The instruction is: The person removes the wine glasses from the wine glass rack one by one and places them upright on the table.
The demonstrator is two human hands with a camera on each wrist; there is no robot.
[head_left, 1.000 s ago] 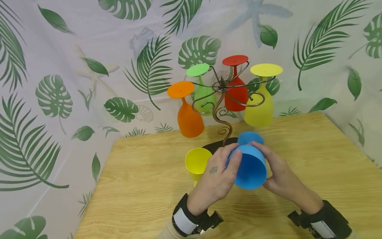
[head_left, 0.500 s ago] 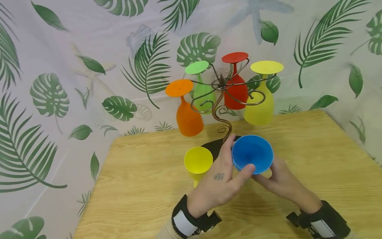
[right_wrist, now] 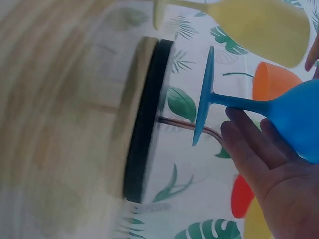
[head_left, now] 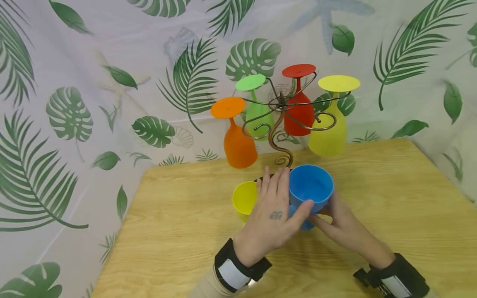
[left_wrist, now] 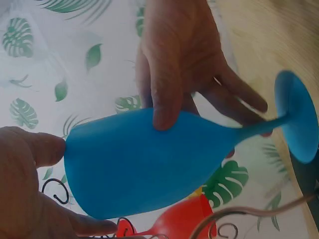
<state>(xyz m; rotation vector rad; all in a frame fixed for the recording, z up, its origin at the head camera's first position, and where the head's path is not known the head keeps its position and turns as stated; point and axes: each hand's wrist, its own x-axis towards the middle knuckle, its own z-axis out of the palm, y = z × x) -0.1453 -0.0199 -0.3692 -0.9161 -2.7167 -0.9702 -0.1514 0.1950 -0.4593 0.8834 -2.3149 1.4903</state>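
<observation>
A blue plastic goblet, mouth up, is in the air over the table, its foot clear of the wood in the right wrist view. My right hand grips its bowl from the right, thumb on the near side and fingers behind. My left hand lies along the left side with straight fingers; its thumb touches the rim. Beside the left hand stands a yellow goblet, partly hidden by that hand. Behind is a curled metal goblet rack with an orange goblet hanging upside down.
Also hanging upside down on the rack are a light green goblet, a red goblet and another yellow goblet. The rack's dark base sits on the wooden table. A leaf-print sheet covers the wall behind.
The blue goblet has turned from mouth toward me to mouth up. My left fingers have straightened along its side, and the left thumb has come off the inside of the bowl.
</observation>
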